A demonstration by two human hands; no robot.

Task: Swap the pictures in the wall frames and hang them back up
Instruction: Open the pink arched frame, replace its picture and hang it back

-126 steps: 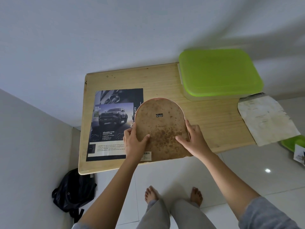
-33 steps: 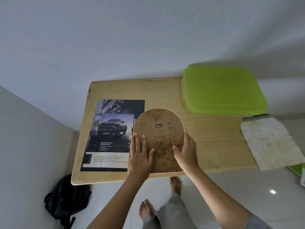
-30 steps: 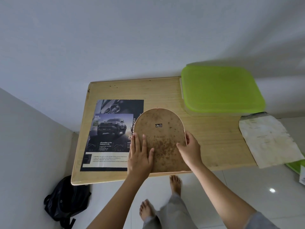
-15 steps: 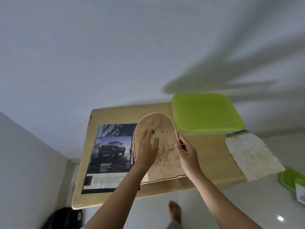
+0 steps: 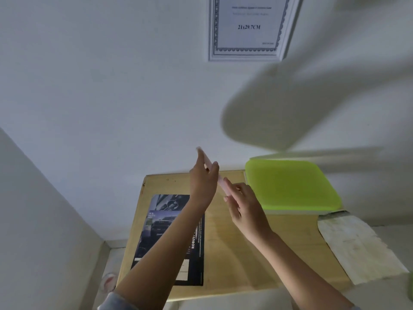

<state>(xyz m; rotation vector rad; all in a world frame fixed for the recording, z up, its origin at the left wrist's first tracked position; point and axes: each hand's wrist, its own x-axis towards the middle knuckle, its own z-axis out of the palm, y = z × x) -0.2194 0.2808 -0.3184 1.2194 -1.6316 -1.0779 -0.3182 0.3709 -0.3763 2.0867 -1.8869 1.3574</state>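
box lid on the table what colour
The lid is lime green, shown best in the head view.

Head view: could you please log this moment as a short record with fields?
held: arched frame, edge-on to the camera, tilted, above the table
left hand: grips the frame's upper part
right hand: holds its lower end
on table: car poster, green box
on wall: hung frame, sheet inside reads 21x29.7CM
at table's right edge: stained paper
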